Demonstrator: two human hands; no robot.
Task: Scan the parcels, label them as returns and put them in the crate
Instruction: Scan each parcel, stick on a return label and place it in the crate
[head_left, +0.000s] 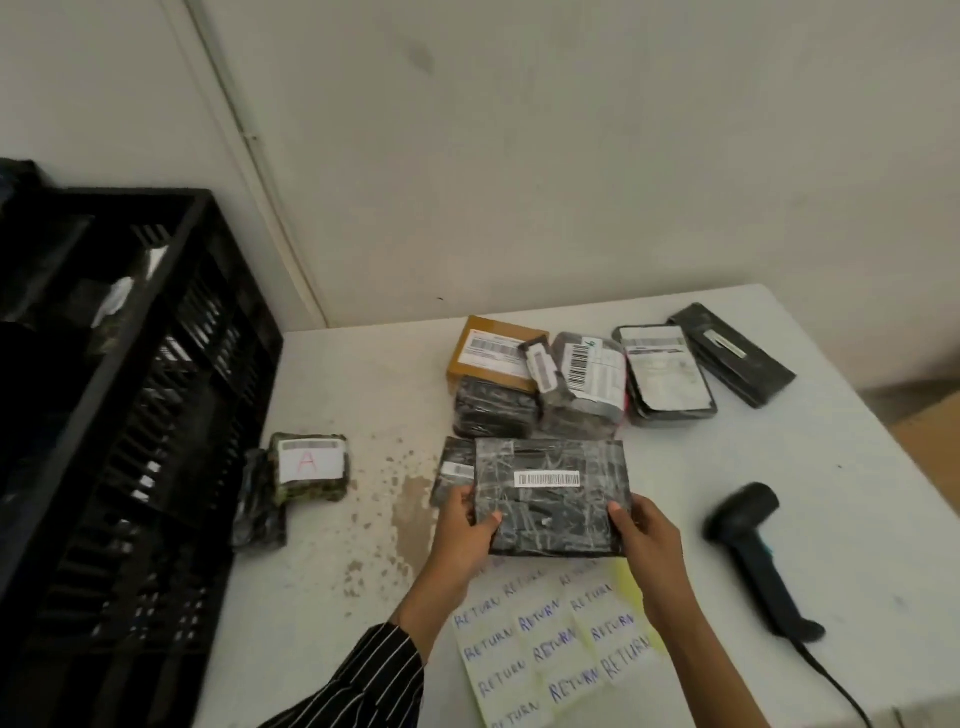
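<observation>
Both hands, left hand (470, 519) and right hand (647, 532), grip a black taped parcel (550, 493) above the RETURN label sheet (550, 644), its label likely unapplied, while several parcels (582, 374) wait on the table and the black crate (130, 364) holds some.

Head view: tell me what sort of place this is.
Probably a parcel returns desk: barcoded parcels piled on a white table, a handheld scanner, a sheet of handwritten RETURN labels, a black crate alongside.
</observation>
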